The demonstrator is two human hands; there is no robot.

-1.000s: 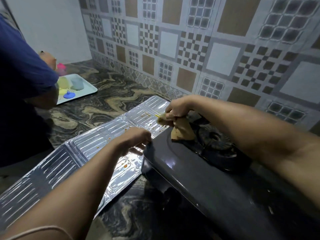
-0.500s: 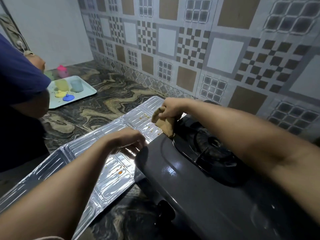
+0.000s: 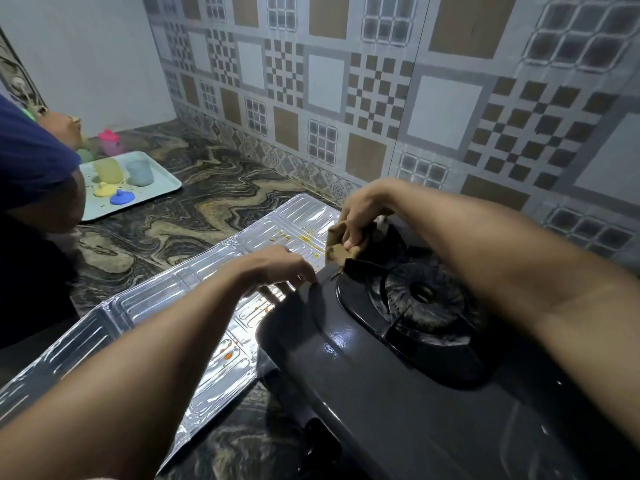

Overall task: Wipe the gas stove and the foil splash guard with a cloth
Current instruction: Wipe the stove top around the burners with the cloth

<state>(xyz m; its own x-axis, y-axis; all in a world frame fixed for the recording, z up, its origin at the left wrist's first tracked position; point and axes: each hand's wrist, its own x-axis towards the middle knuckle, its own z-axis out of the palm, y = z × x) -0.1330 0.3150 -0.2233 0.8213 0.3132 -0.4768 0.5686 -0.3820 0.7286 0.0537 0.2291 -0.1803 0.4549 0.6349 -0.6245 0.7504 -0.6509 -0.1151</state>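
Foil splash guard (image 3: 145, 303) was shiny embossed metal; gas stove (image 3: 363, 393) top glossy black; cloth (image 3: 337, 249) matt brown fabric; countertop (image 3: 194, 216) polished veined stone.

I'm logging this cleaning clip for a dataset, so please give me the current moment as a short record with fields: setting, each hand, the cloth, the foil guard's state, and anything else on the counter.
setting: dark marble-patterned counter by a patterned tile wall
right hand: grips the brown folded cloth at the black gas stove's far-left corner
left hand: fingers rest at the stove's left edge, over the foil
silver embossed foil splash guard: lies flat left of the stove, orange spots visible
other: pale tray with coloured cups; another person at far left
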